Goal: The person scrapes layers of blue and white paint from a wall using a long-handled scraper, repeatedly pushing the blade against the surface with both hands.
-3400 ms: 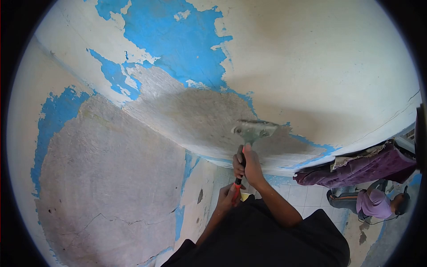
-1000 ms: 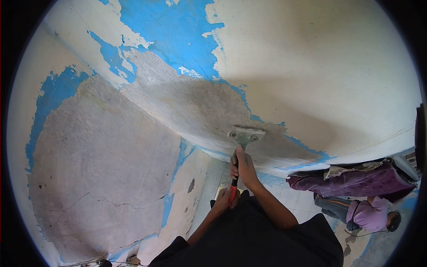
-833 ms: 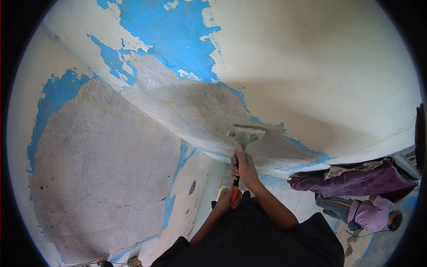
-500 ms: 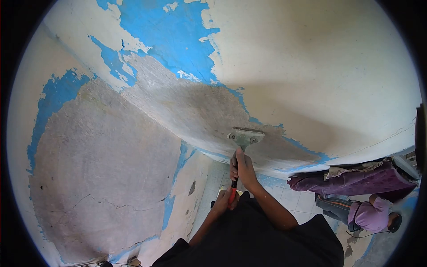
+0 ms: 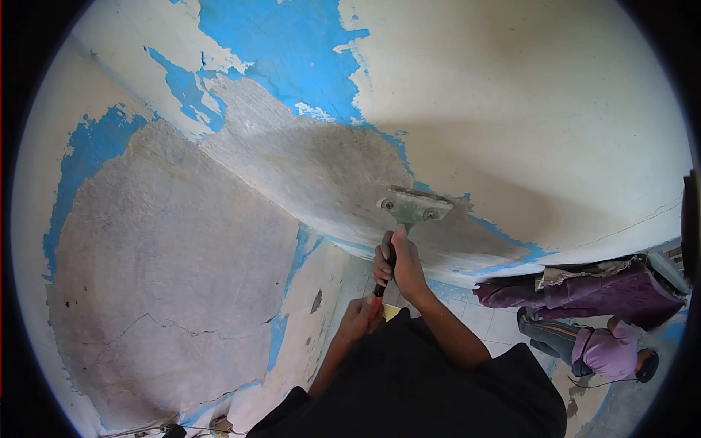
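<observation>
A wide-bladed wall scraper (image 5: 415, 207) with a black and red handle is held in both my hands. My right hand (image 5: 401, 266) wraps the upper handle just below the metal head, thumb laid along it. Lower down, my left hand (image 5: 361, 318) grips the red end near my black shirt. The blade lies at the wall, along the border between bare grey plaster (image 5: 328, 157) and a strip of blue paint. Beyond that border the cream paint (image 5: 526, 109) still covers the wall, and the shadow of my arms and head falls across it.
On the adjoining wall to the left is a large bare plaster patch (image 5: 175, 248) with a thin crack. A purple cloth (image 5: 591, 296) covers something at the right. Below it a person in a pink shirt (image 5: 604, 352) bends over. Floor tiles (image 5: 475, 321) show between us.
The scraper and both my hands have shifted slightly up the wall, and the blade has tilted, its right end lower. The view has moved a little; the other person remains bent over.
</observation>
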